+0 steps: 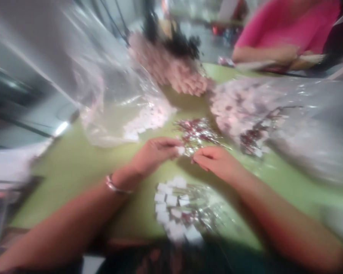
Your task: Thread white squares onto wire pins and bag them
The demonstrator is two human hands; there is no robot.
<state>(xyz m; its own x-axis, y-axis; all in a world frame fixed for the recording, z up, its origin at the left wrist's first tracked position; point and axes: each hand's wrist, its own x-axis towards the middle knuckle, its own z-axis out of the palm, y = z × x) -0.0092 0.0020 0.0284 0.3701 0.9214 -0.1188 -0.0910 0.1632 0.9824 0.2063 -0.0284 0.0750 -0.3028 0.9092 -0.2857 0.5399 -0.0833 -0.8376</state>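
Observation:
My left hand [157, 153] pinches a small white piece [181, 150] between thumb and fingertips, over the middle of the table. Close by on the right, my right hand [213, 159] has its fingers pressed together at a thin stem-like strand; blur hides exactly what it grips. Just behind both hands lies a pile of shiny red and silver strands [198, 131]. Nearer to me rests a bunch of thin silvery stems with white square tags [171, 199] at their left ends. A bracelet circles my left wrist.
A clear plastic bag [111, 110] with white pieces stands at left. Another plastic bag [308, 125] with pale pieces lies at right. Pinkish bundles [183, 74] sit at the back of the green table [103, 163]. A person in a pink top [274, 30] is across, at right.

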